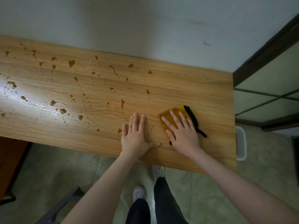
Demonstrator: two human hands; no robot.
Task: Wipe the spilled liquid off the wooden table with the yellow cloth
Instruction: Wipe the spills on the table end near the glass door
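Cloth (171,115) mostly hidden under flat right hand (182,135); table (186,88) cut off left.

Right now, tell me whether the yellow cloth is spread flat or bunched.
Flat: the yellow cloth lies on the table under the right hand.

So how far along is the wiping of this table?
Barely begun. The right hand presses flat on the yellow cloth at the right end of the wooden table, where little liquid shows. The left hand rests flat on the wood beside it. Left to do: the brown drops and puddles scattered across the middle and left.
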